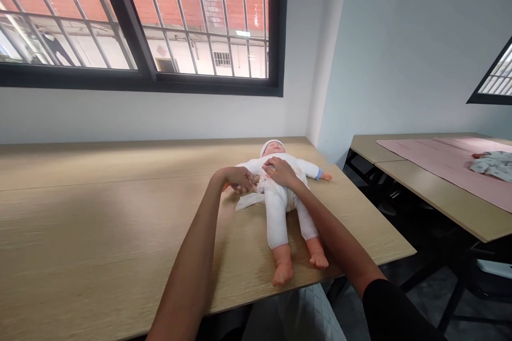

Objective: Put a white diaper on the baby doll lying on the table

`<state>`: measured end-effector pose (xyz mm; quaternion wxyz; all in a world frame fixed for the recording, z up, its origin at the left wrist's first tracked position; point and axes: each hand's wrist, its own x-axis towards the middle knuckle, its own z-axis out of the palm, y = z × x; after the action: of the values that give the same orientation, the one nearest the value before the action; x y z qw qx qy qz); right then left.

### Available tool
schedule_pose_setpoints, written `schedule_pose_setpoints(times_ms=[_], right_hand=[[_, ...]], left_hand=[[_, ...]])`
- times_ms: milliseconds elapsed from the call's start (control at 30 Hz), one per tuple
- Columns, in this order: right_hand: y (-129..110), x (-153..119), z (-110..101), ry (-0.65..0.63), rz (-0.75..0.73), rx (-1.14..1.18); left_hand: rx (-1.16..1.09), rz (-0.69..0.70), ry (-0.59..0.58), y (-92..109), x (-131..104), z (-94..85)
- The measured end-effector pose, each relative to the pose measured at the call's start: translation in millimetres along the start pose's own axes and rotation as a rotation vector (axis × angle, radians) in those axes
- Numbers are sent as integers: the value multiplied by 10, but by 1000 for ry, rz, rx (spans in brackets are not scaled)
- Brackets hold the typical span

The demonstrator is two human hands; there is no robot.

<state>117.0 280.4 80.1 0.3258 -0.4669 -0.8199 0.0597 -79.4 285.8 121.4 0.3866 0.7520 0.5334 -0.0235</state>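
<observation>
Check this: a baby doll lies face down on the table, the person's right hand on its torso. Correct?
Not face down: the head view shows the baby doll lying face up on the table, the person's right hand on its torso.

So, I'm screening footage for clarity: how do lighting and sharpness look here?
Head view throughout: glare at the top of the black-framed, barred window; soft shadows on the pale wooden table; the bare left hand looks slightly smeared beside the white-clothed baby doll.
</observation>
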Motion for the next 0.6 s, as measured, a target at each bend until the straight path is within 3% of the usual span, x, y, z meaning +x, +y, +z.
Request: schedule_pose_setpoints(times_ms=[233,600], right_hand=[[22,3,16,6,4,10],[25,7,28,10,0,6]], left_hand=[[138,-142,-129,-69,340,158],[127,1,44,-86,296,142]])
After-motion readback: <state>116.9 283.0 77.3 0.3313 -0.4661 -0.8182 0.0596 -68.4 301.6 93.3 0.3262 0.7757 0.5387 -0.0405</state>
